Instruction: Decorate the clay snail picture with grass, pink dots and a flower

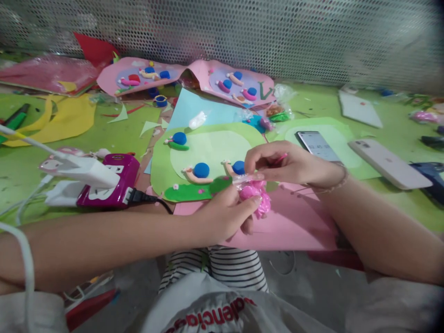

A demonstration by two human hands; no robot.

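Our left hand [231, 212] is closing around the bag of pink clay [257, 198] just below the center of the frame, its thumb pressing on the front. Our right hand [282, 162] is curling nearly shut above it, pinching the clear top of the bag between thumb and fingers; a small bright pink piece [281, 158] is showing among its fingers. Beneath the hands, a pink sheet [298, 222] is lying at the table's near edge. Just beyond, we are seeing a green paper cutout [211, 145] bearing three clay snails with blue shells, the right one partly hidden by our right hand. Toward the upper center, a pink paper cutout [204, 74] with more clay snails is lying bent up in the middle. At the left, white chargers are sitting in a magenta power strip [120, 178]; at the right, a lit phone [319, 147] is lying near a pale iPhone [390, 164].
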